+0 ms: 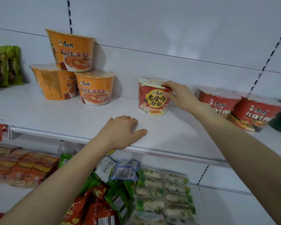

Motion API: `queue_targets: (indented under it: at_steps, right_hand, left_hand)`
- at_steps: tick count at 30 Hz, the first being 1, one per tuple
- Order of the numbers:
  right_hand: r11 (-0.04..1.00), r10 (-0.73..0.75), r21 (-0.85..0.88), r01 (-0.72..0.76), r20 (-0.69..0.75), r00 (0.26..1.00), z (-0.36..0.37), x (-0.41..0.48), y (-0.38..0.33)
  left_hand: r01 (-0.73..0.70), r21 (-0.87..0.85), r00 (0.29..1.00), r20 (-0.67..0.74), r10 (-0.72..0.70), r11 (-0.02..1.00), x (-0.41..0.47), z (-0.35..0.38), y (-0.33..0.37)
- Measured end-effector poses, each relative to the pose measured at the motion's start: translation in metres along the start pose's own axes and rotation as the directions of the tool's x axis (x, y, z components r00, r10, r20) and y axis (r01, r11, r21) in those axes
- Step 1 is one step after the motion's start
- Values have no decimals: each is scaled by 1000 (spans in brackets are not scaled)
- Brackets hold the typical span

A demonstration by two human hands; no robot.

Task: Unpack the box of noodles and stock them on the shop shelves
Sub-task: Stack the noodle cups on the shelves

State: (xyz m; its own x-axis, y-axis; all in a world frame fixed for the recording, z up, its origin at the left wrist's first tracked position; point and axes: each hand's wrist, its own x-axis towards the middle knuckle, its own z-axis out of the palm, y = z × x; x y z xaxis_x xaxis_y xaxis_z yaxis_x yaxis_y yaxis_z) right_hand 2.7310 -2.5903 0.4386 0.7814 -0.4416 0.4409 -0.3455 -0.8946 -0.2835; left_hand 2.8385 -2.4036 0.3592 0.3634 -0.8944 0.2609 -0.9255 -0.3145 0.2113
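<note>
Head view.
- Noodle bowl (pixel 152 99): red-yellow tapered round tub, glossy film wrap, upright on shelf (pixel 63 116), mid-span.
- Shelf: white, smooth, flat panel.
- Right hand (pixel 178 96): grasps bowl at upper rim, fingers over lid edge, thumb on side wall.
- Left hand (pixel 120 132): palm down near shelf front edge, fingers relaxed, nothing held.
- Orange bowls (pixel 73 51): three, pyramid stack, at left.
- Dark red bowls (pixel 256 112): two, at right.
- Packets (pixel 162 189): soft, crinkled, on level below.

Orange bowls (pixel 71 51), upper left: brand 康师傅, flavour 麻辣排骨面, clear on two, partly turned away on the third. Centre bowl (pixel 152 98): 康师傅, large 老母鸡汤面 on a yellow badge; small print below unreadable. Red bowls (pixel 256 114), right edge: 康师傅, 红烧牛肉面, partly covered. White packet (pixel 105 169), bottom centre: print too blurred to read.
</note>
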Motion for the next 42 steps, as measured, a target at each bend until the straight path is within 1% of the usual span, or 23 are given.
queue_targets:
  at_steps: [6,11,13,16,17,19,20,22,25,28,34,38,42]
  right_hand:
    - [999,12,-49,-12,6,1000,3,6,0]
    - [991,11,-131,-3,61,998,-2,6,-4]
    - [988,-2,-151,3,7,1000,-8,3,-11]
    - [990,-91,-119,73,-150,984,-12,-5,-29]
    - [989,-119,-108,102,-167,979,-11,-7,-37]
    - [986,-163,-66,153,-170,972,-5,-10,-52]
    - [983,-181,-42,176,-172,968,-2,-11,-59]
    - [977,-212,-13,213,-173,962,3,-11,-73]
    - [966,-259,-17,260,-148,954,10,-4,-95]
    - [951,-308,-18,308,-135,942,20,11,-123]
    - [946,-317,5,323,-170,933,44,44,-181]
    - [960,-270,-7,278,-269,925,59,76,-217]
    - [981,-192,-48,187,-329,925,64,106,-245]
  left_hand:
    - [-14,3,1000,-21,14,1000,1,1,0]
    - [-29,-1,999,-44,29,1000,-1,2,-1]
    - [-39,-7,998,-52,39,999,-2,1,0]
    - [-68,27,987,-147,72,997,-2,1,1]
    - [-82,75,975,-203,96,994,-4,0,2]
    - [-124,174,926,-333,177,977,-11,-3,3]
    - [-139,198,908,-366,205,970,-17,-7,3]
    - [-144,198,890,-403,214,970,-31,-15,-4]
    - [-83,243,878,-441,186,966,-51,-32,-30]
    - [3,301,883,-449,139,954,-67,-52,-71]
    - [59,334,862,-493,121,941,-78,-86,-161]
    - [59,372,869,-476,136,926,-67,-110,-220]
    - [107,382,880,-467,92,918,-38,-132,-256]
